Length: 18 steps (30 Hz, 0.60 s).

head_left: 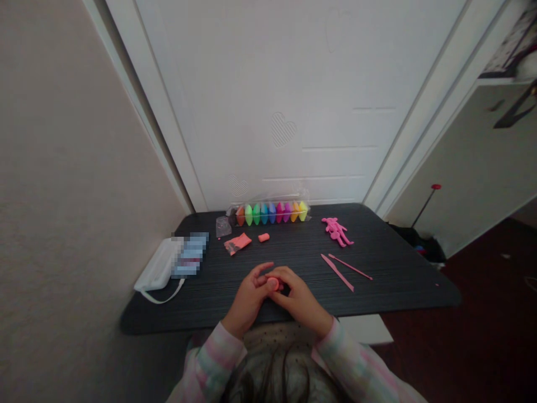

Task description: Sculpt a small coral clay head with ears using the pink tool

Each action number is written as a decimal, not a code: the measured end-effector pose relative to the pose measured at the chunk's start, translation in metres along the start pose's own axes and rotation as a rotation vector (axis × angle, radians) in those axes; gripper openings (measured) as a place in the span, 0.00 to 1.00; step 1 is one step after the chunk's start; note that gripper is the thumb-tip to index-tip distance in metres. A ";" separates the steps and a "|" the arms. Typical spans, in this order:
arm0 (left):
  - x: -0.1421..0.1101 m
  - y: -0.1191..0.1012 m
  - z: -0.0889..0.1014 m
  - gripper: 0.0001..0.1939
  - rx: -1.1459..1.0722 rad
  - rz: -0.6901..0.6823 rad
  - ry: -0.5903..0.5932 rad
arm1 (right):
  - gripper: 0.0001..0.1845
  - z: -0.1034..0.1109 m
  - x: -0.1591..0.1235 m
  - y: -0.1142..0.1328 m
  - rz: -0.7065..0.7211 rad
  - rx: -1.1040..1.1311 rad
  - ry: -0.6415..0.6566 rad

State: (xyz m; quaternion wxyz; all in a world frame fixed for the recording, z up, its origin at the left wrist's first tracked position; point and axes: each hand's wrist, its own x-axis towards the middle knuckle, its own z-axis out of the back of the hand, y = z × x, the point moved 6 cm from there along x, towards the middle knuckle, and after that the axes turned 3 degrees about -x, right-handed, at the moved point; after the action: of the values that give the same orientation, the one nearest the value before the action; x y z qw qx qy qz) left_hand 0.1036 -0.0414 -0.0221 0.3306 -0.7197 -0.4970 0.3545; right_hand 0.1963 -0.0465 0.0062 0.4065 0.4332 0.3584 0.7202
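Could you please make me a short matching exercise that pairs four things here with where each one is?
Things:
1. Row of coloured pieces
2. Round coral piece
3. White case
4. Slim pink tools

Places:
A. At the left end of the dark table
B. On the table to the right of the hands, nearer than the pink figure
C. Along the table's far edge, by the white door
D. Held between the left hand and the right hand

Right pairs: 1-C, 2-D, 3-A, 4-B.
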 end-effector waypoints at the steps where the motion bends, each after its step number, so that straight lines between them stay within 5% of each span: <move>1: 0.000 0.000 0.000 0.24 0.003 -0.001 -0.003 | 0.11 0.000 0.000 0.000 0.000 -0.001 -0.003; 18: 0.000 0.002 -0.001 0.26 0.108 -0.005 0.065 | 0.12 0.001 0.000 -0.001 0.009 -0.019 0.005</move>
State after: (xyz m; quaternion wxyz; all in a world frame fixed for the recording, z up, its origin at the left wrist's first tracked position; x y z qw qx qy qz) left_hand 0.1052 -0.0419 -0.0229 0.3856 -0.7107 -0.4681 0.3565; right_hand 0.1974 -0.0461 0.0052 0.4063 0.4294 0.3506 0.7264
